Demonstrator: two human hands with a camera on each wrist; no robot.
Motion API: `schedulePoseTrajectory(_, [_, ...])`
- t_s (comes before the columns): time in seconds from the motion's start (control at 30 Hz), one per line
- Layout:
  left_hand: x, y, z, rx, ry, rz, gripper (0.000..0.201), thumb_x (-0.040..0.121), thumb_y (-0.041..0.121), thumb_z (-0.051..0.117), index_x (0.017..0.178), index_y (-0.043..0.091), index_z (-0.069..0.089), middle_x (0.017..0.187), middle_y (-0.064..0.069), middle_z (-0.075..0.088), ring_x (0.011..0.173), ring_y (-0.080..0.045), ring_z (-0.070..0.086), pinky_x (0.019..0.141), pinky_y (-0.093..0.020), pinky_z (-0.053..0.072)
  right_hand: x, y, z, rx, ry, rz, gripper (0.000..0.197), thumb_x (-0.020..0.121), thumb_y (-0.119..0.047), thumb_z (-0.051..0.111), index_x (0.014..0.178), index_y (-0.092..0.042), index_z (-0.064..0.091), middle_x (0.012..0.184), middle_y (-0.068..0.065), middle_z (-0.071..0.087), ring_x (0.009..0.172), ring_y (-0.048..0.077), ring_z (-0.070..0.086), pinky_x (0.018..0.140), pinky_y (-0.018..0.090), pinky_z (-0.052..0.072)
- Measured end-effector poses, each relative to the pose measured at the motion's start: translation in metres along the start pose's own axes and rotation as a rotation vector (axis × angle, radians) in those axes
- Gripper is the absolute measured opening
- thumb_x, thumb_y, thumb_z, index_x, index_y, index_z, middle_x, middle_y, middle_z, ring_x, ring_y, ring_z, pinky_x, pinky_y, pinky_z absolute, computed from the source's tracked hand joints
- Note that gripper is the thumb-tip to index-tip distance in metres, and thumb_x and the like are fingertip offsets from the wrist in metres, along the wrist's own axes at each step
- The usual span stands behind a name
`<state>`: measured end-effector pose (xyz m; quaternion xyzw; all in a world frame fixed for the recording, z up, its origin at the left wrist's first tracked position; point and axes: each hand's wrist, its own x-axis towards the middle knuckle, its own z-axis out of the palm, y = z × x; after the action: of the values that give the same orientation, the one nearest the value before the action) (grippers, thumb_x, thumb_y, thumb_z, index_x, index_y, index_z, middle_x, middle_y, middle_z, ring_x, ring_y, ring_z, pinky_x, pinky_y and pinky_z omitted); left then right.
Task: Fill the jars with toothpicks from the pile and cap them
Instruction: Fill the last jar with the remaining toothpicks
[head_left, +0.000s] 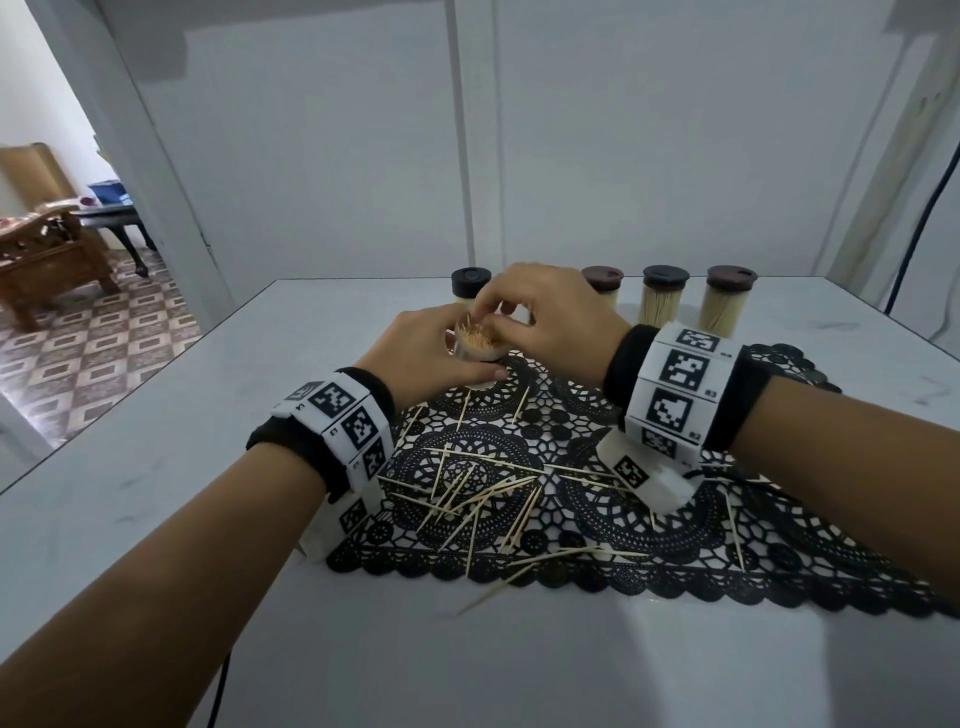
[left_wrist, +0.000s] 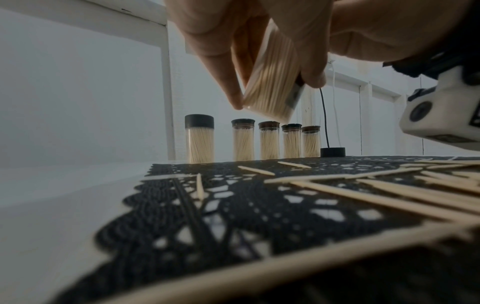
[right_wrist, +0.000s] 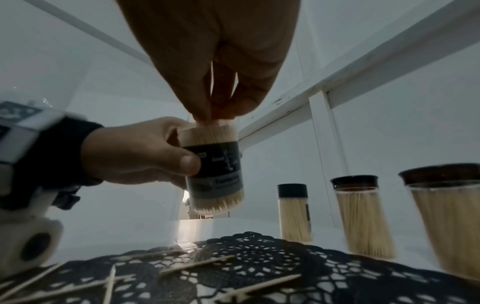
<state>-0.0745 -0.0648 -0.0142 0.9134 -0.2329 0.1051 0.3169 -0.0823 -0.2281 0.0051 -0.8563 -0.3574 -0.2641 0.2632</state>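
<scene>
a: clear plastic, packed with pale sticks — the open jar (head_left: 475, 345) sits in the left hand (head_left: 426, 353), thumb and fingers curled round its side, lifted off the black lace mat (head_left: 571, 499) and tilted.

b: and the right hand (head_left: 545, 306)?

a: right above the jar's mouth. from the right wrist view its fingertips (right_wrist: 207, 115) are bunched together and touch the toothpick tips at the top of the jar. whether they pinch any sticks, i cannot tell.

b: where's the pile?

a: the loose toothpicks (head_left: 478, 499) lie scattered on the mat, nearer the person than both hands, below the wrists.

b: the other jars?

a: the capped jars (left_wrist: 269, 142) stand in a row at the far edge of the white table (head_left: 156, 467), behind the hands. a loose black cap (left_wrist: 333, 152) rests on the table just beside the row's right end.
</scene>
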Motion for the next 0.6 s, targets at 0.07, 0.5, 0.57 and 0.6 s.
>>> schedulePoseTrajectory(0.07, [0.001, -0.004, 0.0, 0.01, 0.031, -0.022, 0.042, 0.069, 0.036, 0.08, 0.104, 0.03, 0.059, 0.084, 0.021, 0.058, 0.078, 0.007, 0.052, 0.068, 0.0, 0.035, 0.001, 0.002, -0.003, 0.026, 0.082, 0.094, 0.01, 0.089, -0.014, 0.057, 0.09, -0.007, 0.064, 0.083, 0.002, 0.055, 0.069, 0.003, 0.046, 0.067, 0.006, 0.035])
schedulePoseTrajectory(0.5, [0.004, -0.01, 0.0, 0.052, 0.097, -0.089, 0.059, 0.07, 0.04, 0.078, 0.118, 0.014, 0.058, 0.097, 0.008, 0.055, 0.092, -0.007, 0.051, 0.061, -0.006, 0.034, 0.001, 0.025, 0.022, -0.598, -0.984, -0.007, 0.031, 0.092, -0.014, 0.05, 0.123, -0.013, 0.056, 0.12, 0.008, 0.058, 0.109, 0.024, 0.055, 0.093, 0.035, 0.045])
schedulePoseTrajectory(0.57, [0.004, -0.011, -0.001, 0.051, 0.094, -0.084, 0.058, 0.07, 0.04, 0.078, 0.118, 0.014, 0.057, 0.098, 0.008, 0.055, 0.092, -0.008, 0.051, 0.063, -0.005, 0.033, 0.003, 0.022, 0.023, -0.614, -0.957, -0.075, 0.022, 0.094, -0.015, 0.045, 0.106, -0.004, 0.059, 0.108, 0.012, 0.061, 0.097, 0.027, 0.058, 0.083, 0.034, 0.048])
schedulePoseTrajectory(0.6, [0.004, -0.01, -0.002, 0.049, 0.091, -0.082, 0.058, 0.07, 0.04, 0.078, 0.118, 0.014, 0.057, 0.098, 0.008, 0.055, 0.092, -0.008, 0.051, 0.063, -0.006, 0.034, 0.002, 0.021, 0.023, -0.612, -0.953, -0.078, 0.021, 0.095, -0.016, 0.043, 0.101, -0.003, 0.059, 0.104, 0.013, 0.061, 0.093, 0.027, 0.058, 0.079, 0.032, 0.048])
